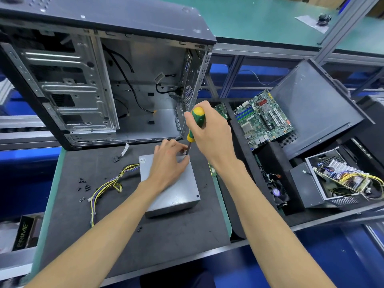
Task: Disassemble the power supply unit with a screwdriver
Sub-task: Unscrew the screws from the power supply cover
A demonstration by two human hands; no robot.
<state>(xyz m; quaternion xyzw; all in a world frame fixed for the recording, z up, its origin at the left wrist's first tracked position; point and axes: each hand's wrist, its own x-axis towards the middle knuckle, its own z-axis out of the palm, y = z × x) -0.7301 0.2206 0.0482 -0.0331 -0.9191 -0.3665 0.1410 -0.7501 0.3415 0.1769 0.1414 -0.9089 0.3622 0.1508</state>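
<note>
Grip, right hand (209,132): fingers wrapped round the green-and-yellow handle of the screwdriver (196,125), shaft nearly upright, tip down at the far right corner of the power supply unit (176,188).
Grip, left hand (170,161): palm down on the unit's top, fingertips curled and pinching at the shaft's tip; what sits between them is too small to tell.
Unit position: grey metal box lying flat on the dark mat (83,225), just in front of the open computer case (99,80).
Cables: yellow, black and purple wire bundle (108,183) trailing from the unit's left side.
Loose screws (84,185): small black cluster on the mat, left of the wires.
Right tray: motherboard (264,119), 1 case panel (315,109), another opened supply (342,177).
</note>
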